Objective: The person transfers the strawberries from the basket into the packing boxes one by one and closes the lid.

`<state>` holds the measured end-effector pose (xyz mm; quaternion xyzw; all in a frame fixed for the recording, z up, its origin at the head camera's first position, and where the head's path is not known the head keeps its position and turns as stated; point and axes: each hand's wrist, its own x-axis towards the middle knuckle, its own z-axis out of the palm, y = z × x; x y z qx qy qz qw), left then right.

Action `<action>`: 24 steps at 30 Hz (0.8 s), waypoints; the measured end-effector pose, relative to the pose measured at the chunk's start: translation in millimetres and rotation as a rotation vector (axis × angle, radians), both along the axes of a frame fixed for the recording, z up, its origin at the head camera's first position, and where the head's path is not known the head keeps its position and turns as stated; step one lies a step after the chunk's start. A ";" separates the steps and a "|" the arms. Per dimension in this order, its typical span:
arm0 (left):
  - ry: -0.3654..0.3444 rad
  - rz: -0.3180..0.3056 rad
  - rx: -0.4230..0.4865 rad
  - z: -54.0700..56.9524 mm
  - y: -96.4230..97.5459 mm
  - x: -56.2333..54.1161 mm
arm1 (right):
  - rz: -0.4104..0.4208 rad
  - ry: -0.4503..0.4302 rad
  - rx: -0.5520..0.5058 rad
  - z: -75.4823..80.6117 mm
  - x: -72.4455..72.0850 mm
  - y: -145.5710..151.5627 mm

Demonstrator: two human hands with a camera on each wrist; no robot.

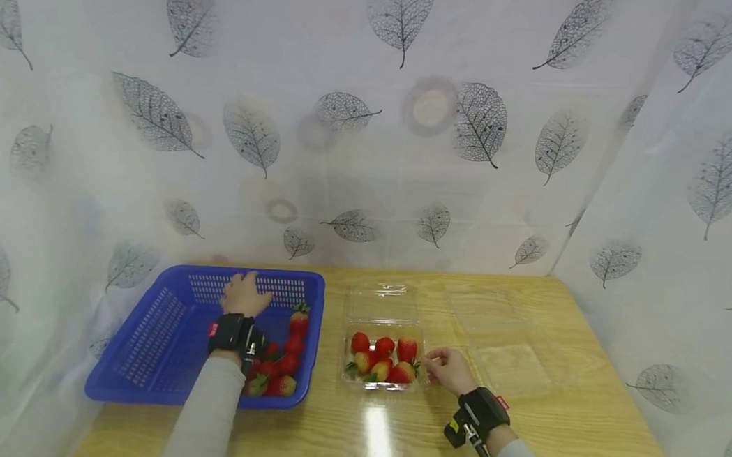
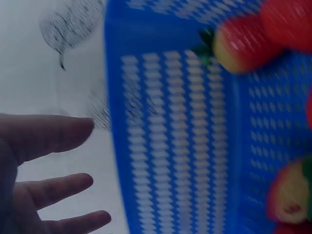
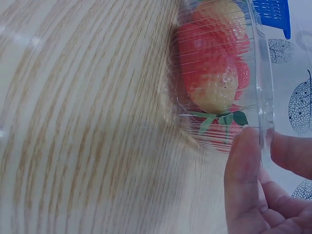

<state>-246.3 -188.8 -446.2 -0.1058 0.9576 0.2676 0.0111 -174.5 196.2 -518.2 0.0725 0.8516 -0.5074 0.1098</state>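
My left hand (image 1: 245, 296) is over the far side of the blue plastic basket (image 1: 177, 339), fingers spread and holding nothing. Red strawberries (image 1: 288, 363) with green leaves lie along the basket's right side, partly hidden by my left wrist. On the table a clear plastic clamshell box (image 1: 343, 356) stands with its lid (image 1: 383, 305) folded back. Several strawberries (image 1: 407, 348) sit inside it. At the box's right edge, my right hand (image 1: 451, 372) pinches the rim between thumb and fingertip, as the right wrist view shows.
A second clear plastic box (image 1: 515, 367), also opened out, lies to the right on the wooden table (image 1: 599, 424). Behind and on both sides hangs a white leaf-patterned curtain (image 1: 356, 179). The basket reaches close to the left curtain.
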 end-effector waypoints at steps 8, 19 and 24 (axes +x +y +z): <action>-0.232 -0.058 0.051 -22.7 -35.5 7.5 | -0.009 -0.012 -0.007 1.1 0.2 -2.2; -0.319 -0.014 0.254 -11.6 -34.2 41.1 | -0.010 0.005 0.004 -1.1 0.4 -2.3; -0.326 -0.100 0.194 -26.5 -42.6 30.3 | -0.011 0.004 0.006 -1.6 -0.1 -1.7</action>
